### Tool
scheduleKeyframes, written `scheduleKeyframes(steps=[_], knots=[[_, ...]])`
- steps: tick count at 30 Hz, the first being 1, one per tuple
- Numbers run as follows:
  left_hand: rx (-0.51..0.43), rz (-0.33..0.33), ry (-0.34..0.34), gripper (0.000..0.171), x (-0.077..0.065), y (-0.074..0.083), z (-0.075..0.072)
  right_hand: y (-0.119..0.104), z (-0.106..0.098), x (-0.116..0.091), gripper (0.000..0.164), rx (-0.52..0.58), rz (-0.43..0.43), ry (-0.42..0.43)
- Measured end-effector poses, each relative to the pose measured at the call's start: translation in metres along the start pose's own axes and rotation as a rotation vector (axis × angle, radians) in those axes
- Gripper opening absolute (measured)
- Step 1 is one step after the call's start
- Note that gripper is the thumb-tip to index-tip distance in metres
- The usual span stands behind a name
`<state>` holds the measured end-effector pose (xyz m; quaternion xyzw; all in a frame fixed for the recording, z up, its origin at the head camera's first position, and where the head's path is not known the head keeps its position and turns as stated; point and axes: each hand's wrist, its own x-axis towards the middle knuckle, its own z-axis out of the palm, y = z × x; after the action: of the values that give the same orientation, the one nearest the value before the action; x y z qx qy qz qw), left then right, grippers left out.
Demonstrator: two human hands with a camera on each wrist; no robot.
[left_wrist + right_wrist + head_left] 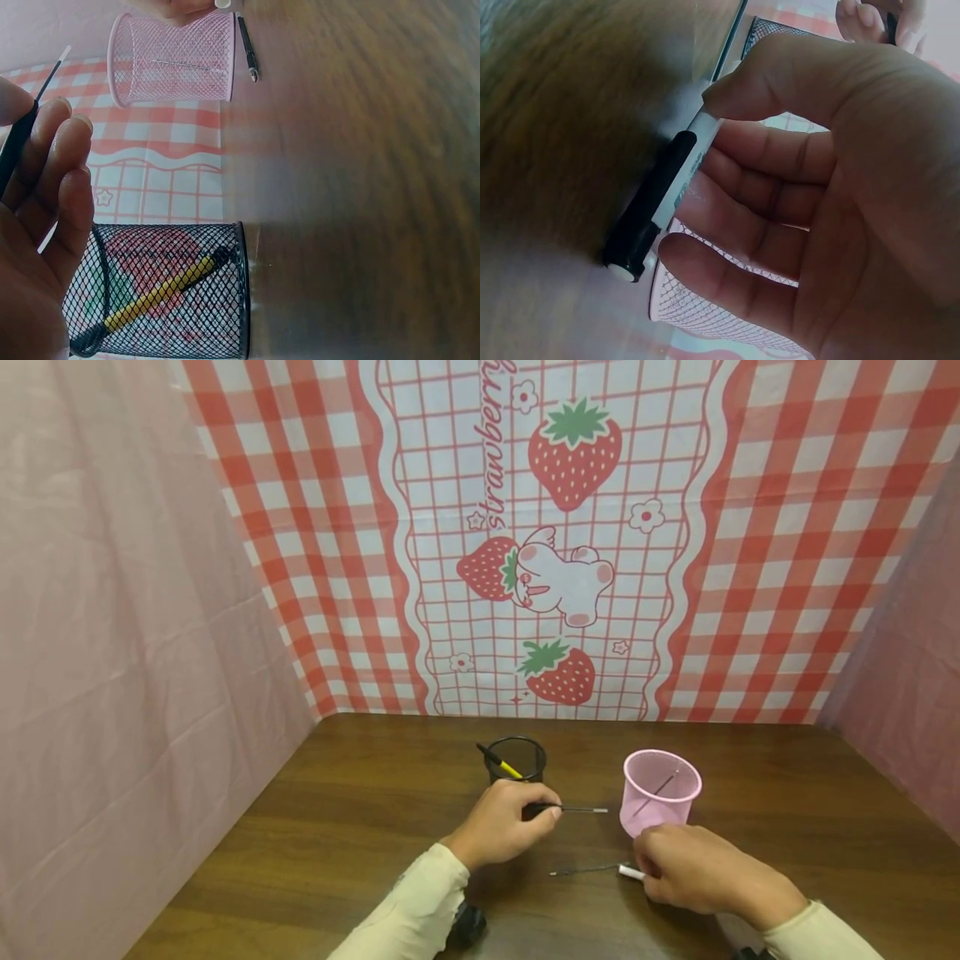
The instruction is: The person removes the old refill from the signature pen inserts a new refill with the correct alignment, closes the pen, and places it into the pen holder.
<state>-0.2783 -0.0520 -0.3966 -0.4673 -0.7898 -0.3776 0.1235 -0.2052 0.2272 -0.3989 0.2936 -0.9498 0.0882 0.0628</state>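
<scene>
My left hand (501,827) pinches a slim black-handled tool (21,139) with a thin shaft and pale tip, which points right in the head view. That hand is just in front of a black mesh cup (517,742), where a yellow-and-black pen (150,301) leans. Low over the table, my right hand (693,864) pinches a white pen (688,176) with a black clip between thumb and fingers. At its white end, a slim dark stick (588,869) with a metal tip lies along the table. A pink mesh cup (652,812) stands just behind the right hand.
A thin rod (656,793) leans inside the pink cup. Brown wood-grain table (360,827) lies under everything. A strawberry-print checked cloth (480,668) hangs at its back edge, with pink curtains (150,652) on both sides.
</scene>
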Motion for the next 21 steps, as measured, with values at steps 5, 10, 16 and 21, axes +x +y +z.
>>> scheduleKeyframes(steps=[5,10,16,21], knots=[[-0.007,-0.004,-0.004,0.019,0.0007,0.0,-0.0003,0.0002,-0.0032,0.0005,0.031,0.017,0.02,-0.01],[-0.005,-0.013,-0.004,0.018,0.0018,0.0005,-0.0006,0.0003,-0.006,0.0002,0.031,0.034,0.024,0.006],[-0.008,-0.017,-0.006,0.018,0.0002,0.0007,-0.0007,-0.0006,-0.0081,0.0002,0.032,0.049,0.023,0.019],[-0.009,-0.015,0.003,0.018,-0.0001,0.0001,-0.0012,-0.0012,-0.0095,0.0011,0.032,0.045,0.028,0.034]])
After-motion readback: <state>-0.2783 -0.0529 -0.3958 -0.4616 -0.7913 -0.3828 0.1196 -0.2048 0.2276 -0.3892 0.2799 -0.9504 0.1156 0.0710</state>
